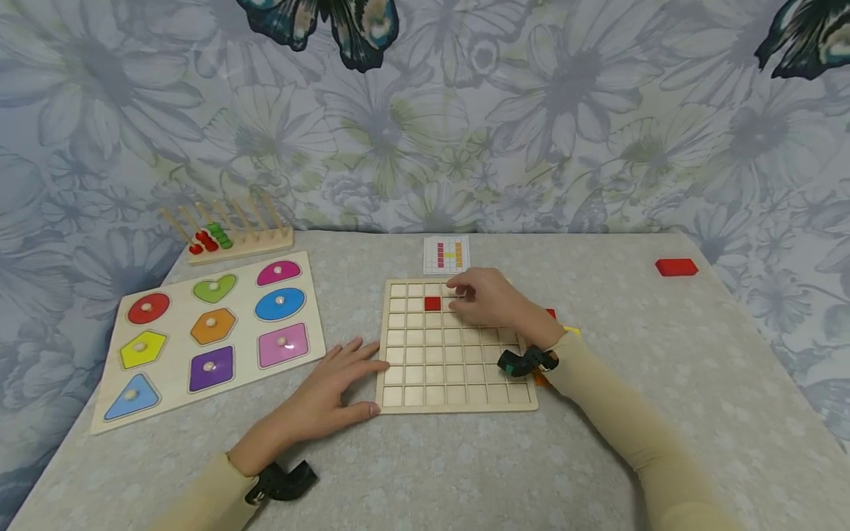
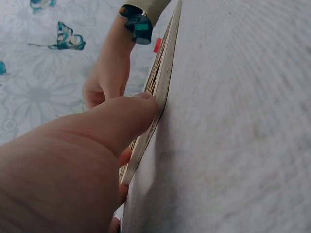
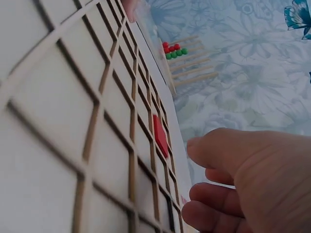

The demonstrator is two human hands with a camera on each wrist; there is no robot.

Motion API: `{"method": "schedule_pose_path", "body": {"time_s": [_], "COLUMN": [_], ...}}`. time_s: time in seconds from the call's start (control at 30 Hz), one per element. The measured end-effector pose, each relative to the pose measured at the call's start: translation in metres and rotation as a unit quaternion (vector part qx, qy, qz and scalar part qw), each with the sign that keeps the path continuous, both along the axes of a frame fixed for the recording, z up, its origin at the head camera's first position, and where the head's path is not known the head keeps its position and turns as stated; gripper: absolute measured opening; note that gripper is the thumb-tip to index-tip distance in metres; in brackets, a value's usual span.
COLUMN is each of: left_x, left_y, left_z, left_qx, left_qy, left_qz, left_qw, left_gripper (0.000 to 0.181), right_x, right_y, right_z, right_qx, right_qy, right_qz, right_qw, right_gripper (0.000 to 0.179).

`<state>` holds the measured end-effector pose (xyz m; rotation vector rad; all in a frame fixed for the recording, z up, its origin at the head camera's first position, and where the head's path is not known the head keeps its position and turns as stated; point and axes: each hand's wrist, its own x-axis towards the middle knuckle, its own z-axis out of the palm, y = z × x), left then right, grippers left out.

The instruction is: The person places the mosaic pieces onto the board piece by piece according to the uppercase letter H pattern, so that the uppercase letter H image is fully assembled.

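Observation:
A wooden grid board lies flat on the table, divided into small square cells. One red square tile sits in a cell of its second row from the back, seen also as a red tile in the right wrist view. My right hand hovers over the back of the board, just right of that tile. Its thumb and fingers are loosely bent and apart, with nothing visible between them in the right wrist view. My left hand touches the board's left edge with thumb and fingertips, fingers spread.
A pattern card lies behind the board. Red, yellow and orange pieces peek out beside my right forearm. At the far right is a red block. On the left stand a shape puzzle and a peg rack with beads.

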<state>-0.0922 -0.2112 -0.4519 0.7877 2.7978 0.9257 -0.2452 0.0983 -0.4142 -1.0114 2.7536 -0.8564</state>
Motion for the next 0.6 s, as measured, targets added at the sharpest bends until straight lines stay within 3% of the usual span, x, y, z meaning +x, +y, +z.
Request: {"method": "schedule_pose_path", "body": {"time_s": [0.27, 0.6], "left_x": [0.0, 0.0], "left_y": [0.0, -0.001], "left_z": [0.001, 0.003], "left_qx": [0.004, 0.001], "left_qy": [0.001, -0.001], "left_qz": [-0.004, -0.001], "left_qw": [1.0, 1.0], "left_gripper": [0.059, 0.059], "right_x": [0.006, 0.019], "right_y": [0.056, 0.112], "right_z": [0.014, 0.009], "right_qx": [0.026, 0.071], "right_qy": [0.016, 0.006], "right_qz": [-0.03, -0.085], "right_qw": [0.9991, 0.9939], "right_gripper": [0.036, 0.033]}}
